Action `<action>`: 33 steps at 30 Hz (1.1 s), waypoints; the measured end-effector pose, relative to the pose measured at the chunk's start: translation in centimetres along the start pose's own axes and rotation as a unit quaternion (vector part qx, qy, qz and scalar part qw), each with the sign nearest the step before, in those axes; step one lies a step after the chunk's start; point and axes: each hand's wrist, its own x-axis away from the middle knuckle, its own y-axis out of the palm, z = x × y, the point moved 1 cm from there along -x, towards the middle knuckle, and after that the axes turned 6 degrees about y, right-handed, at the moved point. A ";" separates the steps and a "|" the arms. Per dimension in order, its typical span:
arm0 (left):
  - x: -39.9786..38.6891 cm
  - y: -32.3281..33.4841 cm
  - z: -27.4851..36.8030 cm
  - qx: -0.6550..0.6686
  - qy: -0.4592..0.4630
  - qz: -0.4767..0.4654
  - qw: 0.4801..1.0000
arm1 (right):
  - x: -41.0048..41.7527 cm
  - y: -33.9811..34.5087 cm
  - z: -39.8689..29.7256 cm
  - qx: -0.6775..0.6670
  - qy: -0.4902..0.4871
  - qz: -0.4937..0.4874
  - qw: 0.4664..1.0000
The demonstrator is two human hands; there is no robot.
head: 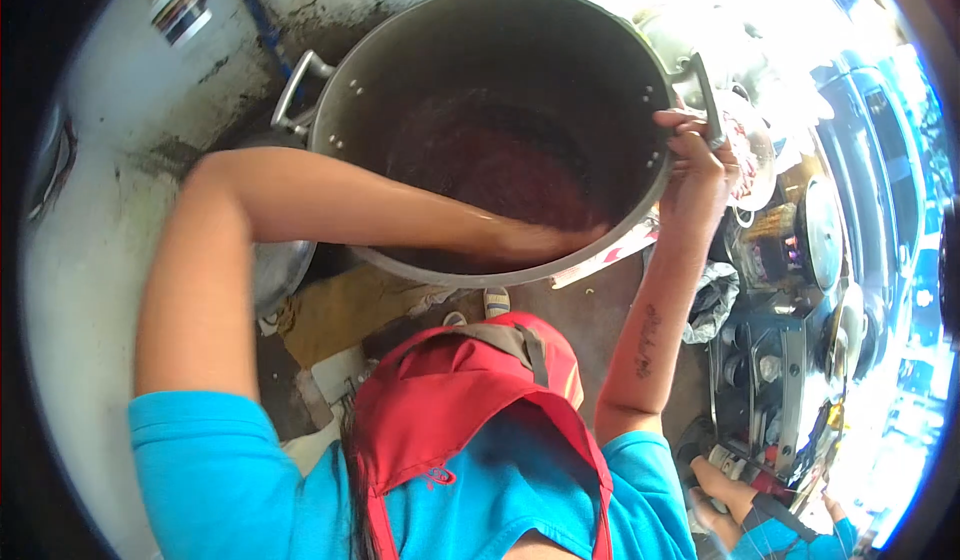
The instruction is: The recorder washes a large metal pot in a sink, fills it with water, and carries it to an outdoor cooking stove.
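A large grey metal pot (487, 42) stands before me with its wide mouth tipped towards me. Wet, dark reddish-brown residue or liquid shows at its bottom (487, 155). My left hand (551, 241) reaches inside, against or close to the near right inner wall. Motion blur and shade hide its fingers, so whether it holds anything is unclear. My right hand (697, 155) grips the pot at its right side, with fingers around the right loop handle (705, 99) and near the rim. Opposite it, the left loop handle (296, 91) is untouched.
A stained wall (112, 260) with a blue pipe (259, 16) rises at the left. Beside the pot at the right sits a bowl of reddish pieces (742, 155). A lidded pot (821, 234), a metal rack (791, 387) and a co-worker (795, 537) are further right.
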 end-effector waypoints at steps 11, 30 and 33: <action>12.9 -5.7 -9.3 -0.493 -0.188 0.540 0.656 | -2.5 -1.8 -1.8 0.010 0.121 -0.141 0.983; 25.3 5.3 -3.5 0.407 0.295 0.698 0.510 | -4.3 3.0 -1.5 0.022 0.220 -0.126 0.967; 29.1 7.6 2.3 0.395 0.311 0.690 0.520 | -6.4 4.1 5.8 -0.019 0.312 -0.212 0.926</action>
